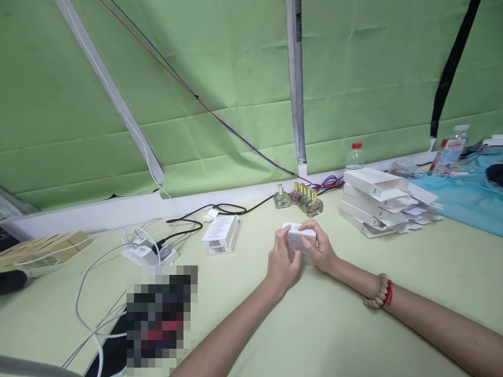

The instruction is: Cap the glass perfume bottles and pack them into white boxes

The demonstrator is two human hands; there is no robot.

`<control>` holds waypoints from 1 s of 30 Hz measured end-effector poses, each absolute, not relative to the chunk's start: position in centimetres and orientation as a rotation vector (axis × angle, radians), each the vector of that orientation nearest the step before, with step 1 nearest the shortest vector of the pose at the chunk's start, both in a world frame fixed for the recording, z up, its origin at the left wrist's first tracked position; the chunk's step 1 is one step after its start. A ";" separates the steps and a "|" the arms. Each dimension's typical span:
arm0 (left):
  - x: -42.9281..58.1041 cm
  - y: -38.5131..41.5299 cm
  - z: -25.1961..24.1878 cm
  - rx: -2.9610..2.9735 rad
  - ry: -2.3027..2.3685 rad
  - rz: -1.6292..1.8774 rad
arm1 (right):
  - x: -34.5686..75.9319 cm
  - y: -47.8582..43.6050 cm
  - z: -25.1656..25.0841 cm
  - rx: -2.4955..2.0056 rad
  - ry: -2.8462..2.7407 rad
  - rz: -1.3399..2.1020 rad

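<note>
Between my two hands a small white box [295, 240] stands on the pale table [338, 324]. My left hand [282, 262] closes around its left side, the thumb against the near face. On the right side my right hand [319, 248] grips it, with fingers over the top edge. Just behind the box are several small glass bottles with gold caps [313, 204], and a clear round bottle [281, 198] sits to their left. Two white printed boxes with barcodes [220, 235] lie stacked left of my hands.
A pile of flat, unfolded white boxes [377, 204] stands at the right, before a red-capped bottle [356, 156]. Blue sheeting [463, 193] covers the far right. White and black cables tangle around a power strip [143, 255] on the left. A green fabric wall [236, 78] rises behind the table.
</note>
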State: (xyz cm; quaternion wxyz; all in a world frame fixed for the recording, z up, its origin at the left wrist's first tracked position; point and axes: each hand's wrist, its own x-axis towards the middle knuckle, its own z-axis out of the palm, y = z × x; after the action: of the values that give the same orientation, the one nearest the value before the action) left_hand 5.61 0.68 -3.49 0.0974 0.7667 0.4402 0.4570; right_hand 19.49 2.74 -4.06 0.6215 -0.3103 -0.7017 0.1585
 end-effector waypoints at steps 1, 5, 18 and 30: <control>5.6 0.7 -3.5 2.273 1.307 1.358 | 19.5 2.7 -4.1 -0.724 -1.615 0.363; 5.7 0.8 -3.5 2.264 1.313 1.341 | 19.3 2.7 -4.3 -0.806 -1.592 0.390; 5.8 0.9 -3.3 2.066 1.590 1.139 | 20.3 3.7 -3.3 -1.268 -1.728 0.512; 6.2 1.1 -3.5 2.424 1.615 0.778 | 20.8 4.8 -4.1 -1.393 -1.724 0.114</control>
State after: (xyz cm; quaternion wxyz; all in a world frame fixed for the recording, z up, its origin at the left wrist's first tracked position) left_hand 6.18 1.10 -3.53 0.0634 0.8023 0.5347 0.2576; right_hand 20.81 4.80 -4.13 0.4447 -0.5622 -0.6957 0.0459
